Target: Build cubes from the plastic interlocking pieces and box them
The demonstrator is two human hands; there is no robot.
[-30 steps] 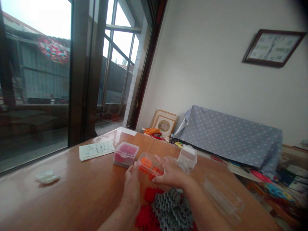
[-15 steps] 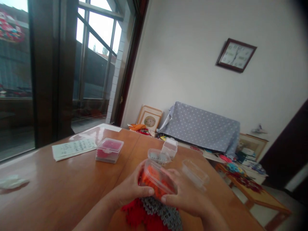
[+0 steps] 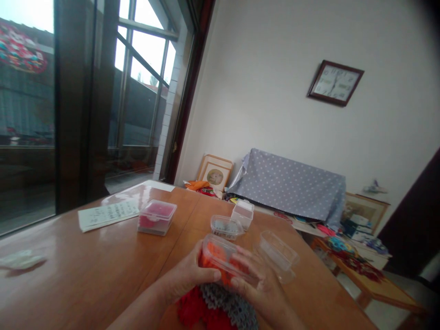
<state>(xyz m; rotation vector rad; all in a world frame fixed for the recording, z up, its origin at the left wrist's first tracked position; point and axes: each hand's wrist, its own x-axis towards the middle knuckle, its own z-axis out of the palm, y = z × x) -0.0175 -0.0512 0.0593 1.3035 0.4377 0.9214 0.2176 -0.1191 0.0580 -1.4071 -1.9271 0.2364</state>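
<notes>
Both hands grip a clear plastic box (image 3: 225, 260) filled with orange pieces, held just above the wooden table (image 3: 103, 270). My left hand (image 3: 189, 275) clasps its left end with the thumb along the front. My right hand (image 3: 257, 286) wraps its right end, fingers curled over the lid. Under the box lies a heap of red pieces (image 3: 192, 309) and grey pieces (image 3: 230, 305).
On the table stand a clear box of pink-red pieces (image 3: 157, 217), a small box with grey pieces (image 3: 225, 227), a small clear box (image 3: 242, 213), an open clear container (image 3: 278, 252), a printed sheet (image 3: 108, 213) and a crumpled wrapper (image 3: 19, 259). A window is at the left.
The orange box has come off the table toward me into both hands. The view has swung right, then settled.
</notes>
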